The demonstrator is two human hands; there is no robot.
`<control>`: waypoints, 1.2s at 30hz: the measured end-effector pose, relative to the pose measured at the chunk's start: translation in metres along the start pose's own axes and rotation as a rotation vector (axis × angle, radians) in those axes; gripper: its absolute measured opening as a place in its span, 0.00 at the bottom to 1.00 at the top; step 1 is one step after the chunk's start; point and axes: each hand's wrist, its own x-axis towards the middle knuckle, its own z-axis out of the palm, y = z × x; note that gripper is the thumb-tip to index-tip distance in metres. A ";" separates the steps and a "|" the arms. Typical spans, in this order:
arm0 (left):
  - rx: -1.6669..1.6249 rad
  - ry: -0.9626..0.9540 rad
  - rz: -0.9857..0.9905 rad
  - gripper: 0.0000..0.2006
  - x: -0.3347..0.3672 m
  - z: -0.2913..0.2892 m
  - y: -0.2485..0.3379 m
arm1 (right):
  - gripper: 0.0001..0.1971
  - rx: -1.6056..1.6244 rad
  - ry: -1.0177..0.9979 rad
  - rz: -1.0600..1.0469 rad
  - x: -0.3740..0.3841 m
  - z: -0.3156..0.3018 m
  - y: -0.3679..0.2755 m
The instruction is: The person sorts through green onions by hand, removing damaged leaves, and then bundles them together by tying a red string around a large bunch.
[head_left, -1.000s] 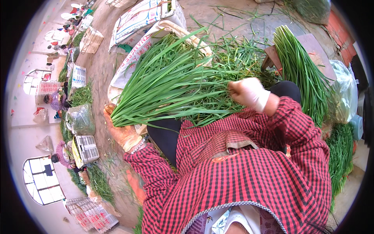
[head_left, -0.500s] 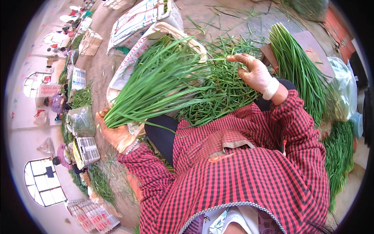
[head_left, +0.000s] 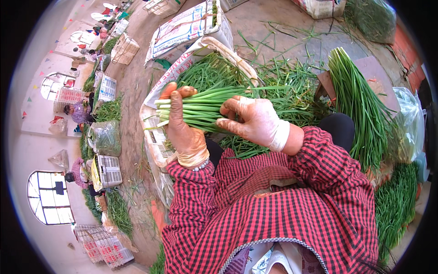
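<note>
The person's red-and-black checked garment (head_left: 283, 223) fills the space nearest the body, behind both sets of fingers, its long sleeves reaching almost to the wrists. Just beyond and beneath the fingers stands a pale lattice crate (head_left: 159, 141), lined with sacking (head_left: 230, 55), probably so that slim leaves cannot slip through the gaps. Past the right fingertips, loose green leaves (head_left: 292, 86) lie scattered. Farther right of those fingers, a thick bundle of long stalks (head_left: 358, 109) rests across a low stool (head_left: 372, 77), pale ends pointing away from the person; the stool presumably keeps it off the littered ground and its ends even.

The smaller green bunch (head_left: 207, 107) lies between the two hands, above the crate. The left hand (head_left: 185, 137) is closed around it near the pale ends, thumb on the near face and fingers behind, likely because the stalks pack tightest there. The right hand (head_left: 260, 121) is half curled, thumb and forefinger parted, tips against the greener part; whether it pinches any stalks cannot be told. Behind the left fingers, at the wrist, sits a beaded bracelet (head_left: 200, 166).
</note>
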 end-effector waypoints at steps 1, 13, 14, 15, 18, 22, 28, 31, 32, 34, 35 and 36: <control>0.046 -0.054 -0.011 0.16 0.000 0.003 0.002 | 0.13 -0.070 0.007 -0.070 0.001 -0.003 0.000; 0.478 -0.697 -0.546 0.18 -0.013 0.013 -0.002 | 0.04 -0.729 -0.016 -0.215 -0.001 -0.112 0.033; 0.480 -0.709 -0.592 0.18 -0.013 0.015 -0.005 | 0.04 -0.775 0.012 -0.146 -0.002 -0.118 0.054; 0.483 -0.724 -0.640 0.17 -0.012 0.017 -0.007 | 0.04 -0.821 0.040 -0.073 0.000 -0.128 0.063; 0.503 -0.684 -0.594 0.17 -0.017 0.028 -0.018 | 0.21 -0.668 -0.009 0.046 0.000 -0.137 0.060; 0.509 -0.554 -0.325 0.11 -0.021 0.039 -0.027 | 0.43 -0.065 0.182 -0.276 0.019 -0.103 -0.001; -0.475 -0.565 -0.255 0.09 0.011 0.142 -0.001 | 0.62 -0.001 0.250 -0.185 0.001 -0.093 -0.003; -0.596 -0.581 -0.272 0.13 0.015 0.189 -0.003 | 0.56 -0.153 0.068 0.001 0.005 -0.173 -0.026; -0.586 -0.663 -0.298 0.17 0.021 0.198 -0.012 | 0.51 -0.313 0.012 0.098 0.008 -0.202 -0.036; -0.559 -0.642 -0.465 0.25 0.008 0.244 -0.032 | 0.44 -0.487 -0.065 0.249 0.005 -0.265 -0.032; -0.445 -0.739 -0.457 0.28 0.007 0.257 -0.055 | 0.41 -0.494 -0.087 0.279 -0.001 -0.296 -0.021; -0.300 -0.851 -0.397 0.30 0.002 0.269 -0.078 | 0.39 -0.625 -0.063 0.339 -0.015 -0.329 -0.014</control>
